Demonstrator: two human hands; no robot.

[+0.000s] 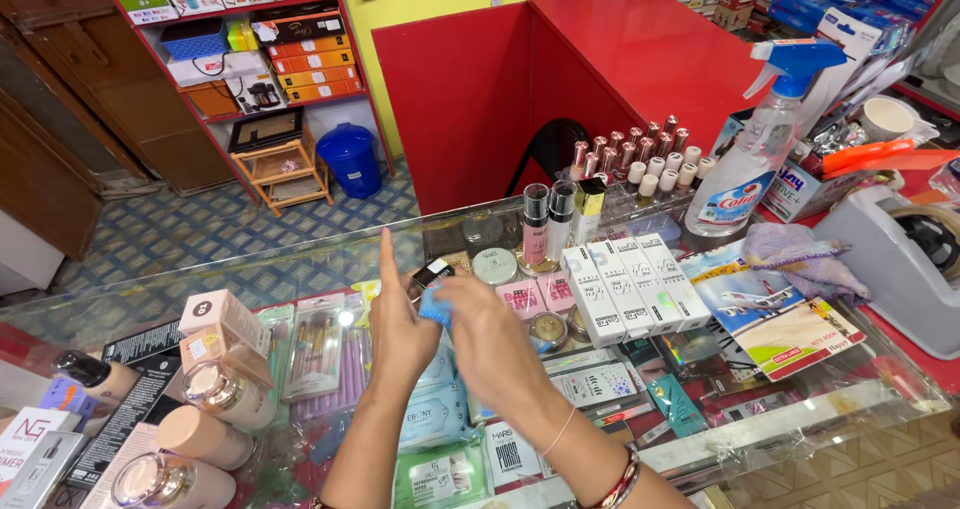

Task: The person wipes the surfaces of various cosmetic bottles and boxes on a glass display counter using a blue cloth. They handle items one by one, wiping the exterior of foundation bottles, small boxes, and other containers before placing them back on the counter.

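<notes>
Above the glass surface [800, 409] of a shop counter, both hands meet at a small dark compact case [429, 274] and a blue cloth [436, 307]. The left hand [398, 329] has its grip closed around the lower part of the case, the forefinger standing straight up and clear of it. The right hand [487, 337] has its grip pinched shut on the blue cloth, pressing it against the side of the case that faces it; how much of the cloth is bunched inside the palm cannot be told. The case sits between the two grips, raised off the glass. Just beyond the right grip stand white boxes [632, 284] in a row and two tall bottles [548, 224], with a round tin [494, 265] beside them; farther off on that side is a spray bottle [760, 149] and a purple rag [800, 254]. Out past the left grip lie peach jars [205, 409] and a packet of brushes [318, 344]. Wiping looks to be the step in hand, and it would go best with the left grip holding firm and low, so the cloth can reach all of the case, short strokes kept over the open glass, and elbows held in, since the bottles close by would topple easily.
</notes>
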